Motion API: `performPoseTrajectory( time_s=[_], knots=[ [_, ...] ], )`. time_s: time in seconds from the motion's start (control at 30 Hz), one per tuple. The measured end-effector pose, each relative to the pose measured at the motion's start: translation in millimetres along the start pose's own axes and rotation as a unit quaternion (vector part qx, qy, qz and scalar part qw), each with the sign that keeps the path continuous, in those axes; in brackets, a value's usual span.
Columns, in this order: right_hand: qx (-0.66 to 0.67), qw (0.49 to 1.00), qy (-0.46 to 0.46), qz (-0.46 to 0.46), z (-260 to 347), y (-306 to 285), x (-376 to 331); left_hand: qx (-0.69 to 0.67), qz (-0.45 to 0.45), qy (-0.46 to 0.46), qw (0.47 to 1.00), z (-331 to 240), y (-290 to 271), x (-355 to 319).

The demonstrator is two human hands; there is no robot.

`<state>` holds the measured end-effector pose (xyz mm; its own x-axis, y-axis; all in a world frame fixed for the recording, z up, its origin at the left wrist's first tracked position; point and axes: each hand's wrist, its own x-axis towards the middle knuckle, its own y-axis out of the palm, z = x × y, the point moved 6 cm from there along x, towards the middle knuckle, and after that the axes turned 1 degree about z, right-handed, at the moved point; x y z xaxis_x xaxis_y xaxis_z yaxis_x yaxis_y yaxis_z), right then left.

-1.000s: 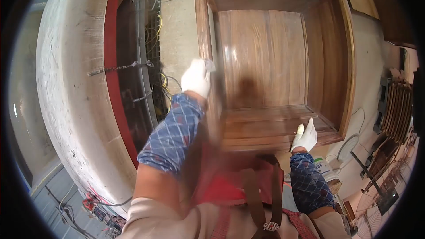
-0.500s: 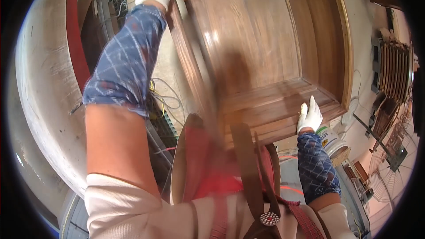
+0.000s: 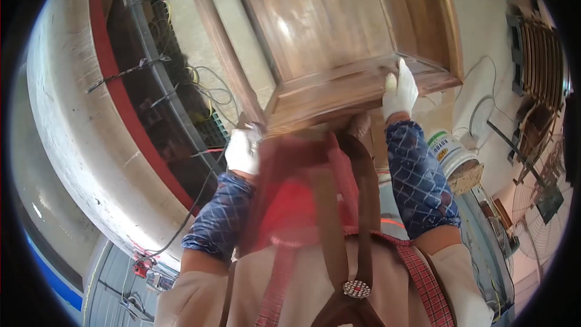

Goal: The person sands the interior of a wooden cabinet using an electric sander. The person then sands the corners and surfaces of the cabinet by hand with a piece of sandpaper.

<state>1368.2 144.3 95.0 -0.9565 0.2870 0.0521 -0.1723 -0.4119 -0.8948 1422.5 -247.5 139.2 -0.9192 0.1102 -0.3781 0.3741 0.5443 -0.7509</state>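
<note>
A brown wooden cabinet carcass (image 3: pixel 321 18) with a panelled inside lies in front of me. My left hand (image 3: pixel 242 150), in a white glove, is at the near end of its left rail (image 3: pixel 219 39). The fingers are closed round a small greyish piece (image 3: pixel 254 128), too blurred to name, which is against the wood at the corner. My right hand (image 3: pixel 399 92), also gloved in white, rests on the near rail (image 3: pixel 345 94) toward its right end. Its fingers are stretched out, with the thumb apart.
At the right stands a white bucket (image 3: pixel 451 156) with a brown block by it. Beyond are a wire fan (image 3: pixel 538 206) and a stack of brown slatted pieces (image 3: pixel 544 63). Along the left runs a pale curved surface (image 3: pixel 72 103) with a red edge; loose cables (image 3: pixel 209 88) lie beside the cabinet.
My left hand has come down along the left rail from its far end to the near corner. My right hand sits further left along the near rail. The view has shifted.
</note>
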Motion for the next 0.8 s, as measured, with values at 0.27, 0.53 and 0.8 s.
performPoseTrajectory(
  time_s=[0.27, 0.53, 0.8],
  knots=[
    [0.122, 0.972, 0.192, 0.058, -84, -61, -150, 0.073, -0.073, 0.156, 0.982, -139, 98, 35],
    [0.123, 0.950, 0.268, 0.100, -129, -80, -202, -0.012, 0.105, 0.203, 0.973, -308, 221, 109],
    [0.153, 0.959, 0.208, 0.116, -122, -88, -150, 0.129, -0.009, 0.190, 0.973, -110, 119, 66]
  ],
)
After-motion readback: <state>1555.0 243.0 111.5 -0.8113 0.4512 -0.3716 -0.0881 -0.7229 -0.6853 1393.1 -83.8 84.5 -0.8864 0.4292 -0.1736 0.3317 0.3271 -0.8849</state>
